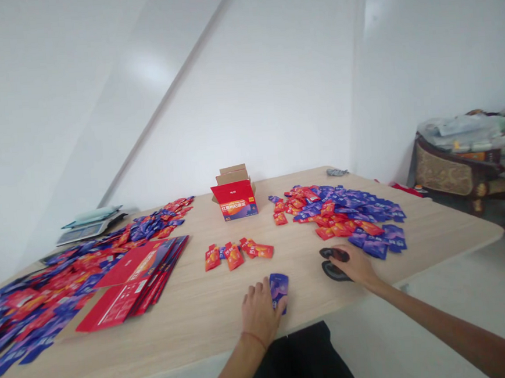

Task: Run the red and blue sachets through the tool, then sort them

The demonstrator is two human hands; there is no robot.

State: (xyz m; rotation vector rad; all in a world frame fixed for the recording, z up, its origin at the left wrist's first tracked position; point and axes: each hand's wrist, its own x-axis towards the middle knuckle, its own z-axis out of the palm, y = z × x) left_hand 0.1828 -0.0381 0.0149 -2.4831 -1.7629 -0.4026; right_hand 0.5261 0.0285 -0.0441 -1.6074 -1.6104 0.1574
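Note:
Near the front edge of the table, my left hand (259,313) has its thumb and fingers on a purple sachet (279,289), gripping its side. To the right, my right hand (355,265) is closed on a black object with two rounded lobes (335,271); its kind is not clear. Beyond my hands lies a small group of sachets, among them a red sachet (234,255). A mixed pile of purple and red sachets (354,201) spreads just past my right hand.
An open red and blue carton (239,207) stands at the back middle. Flattened red cartons (132,280) are stacked at the left beside a long heap of sachets (79,269). A scale (90,226) sits at the far left, a grey crumpled item (337,172) at the back right.

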